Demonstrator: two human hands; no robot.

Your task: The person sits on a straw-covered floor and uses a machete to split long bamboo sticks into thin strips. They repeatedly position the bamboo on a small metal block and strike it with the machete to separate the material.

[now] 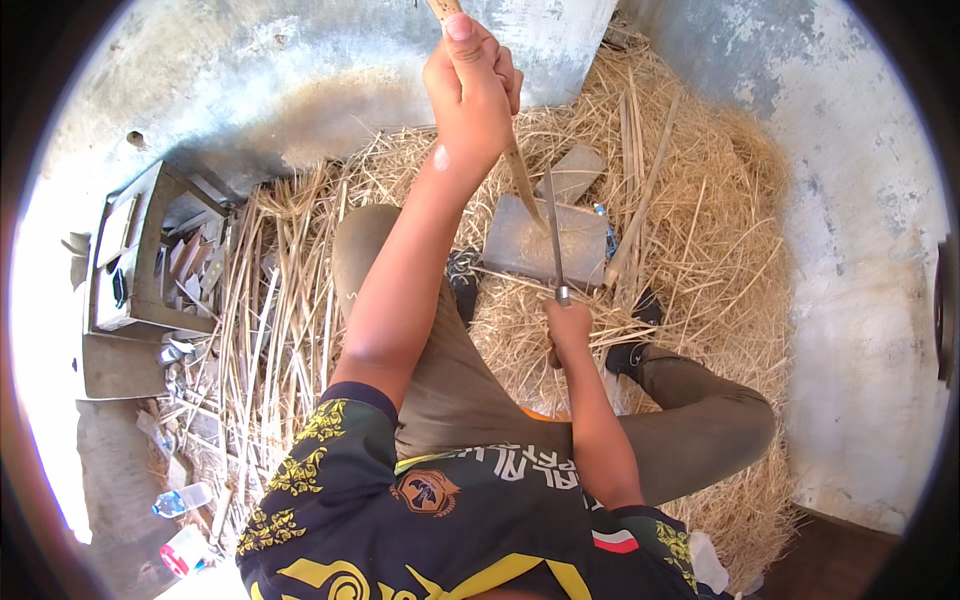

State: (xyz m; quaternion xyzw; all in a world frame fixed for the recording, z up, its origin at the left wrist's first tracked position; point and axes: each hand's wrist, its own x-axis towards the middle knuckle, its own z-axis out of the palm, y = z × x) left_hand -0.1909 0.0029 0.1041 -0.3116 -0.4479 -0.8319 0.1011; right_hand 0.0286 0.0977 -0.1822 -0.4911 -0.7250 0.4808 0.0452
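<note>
My left hand is raised at the top of the view, its fingers wrapped round a pale wooden or bamboo stick. The stick slants down to the right, its lower end over a grey block on the floor. In my right hand is a long, narrow-bladed knife, gripped by the handle with the blade pointing away from me. The blade lies close beside the stick's lower end; I cannot tell whether they touch. Pale shavings lie on the block.
Straw-like shavings cover the floor around my bent legs. Long sticks lie at the left near a wooden box-like stand. A flat stone sits behind the block. Plastic bottles lie lower left. Walls enclose the corner.
</note>
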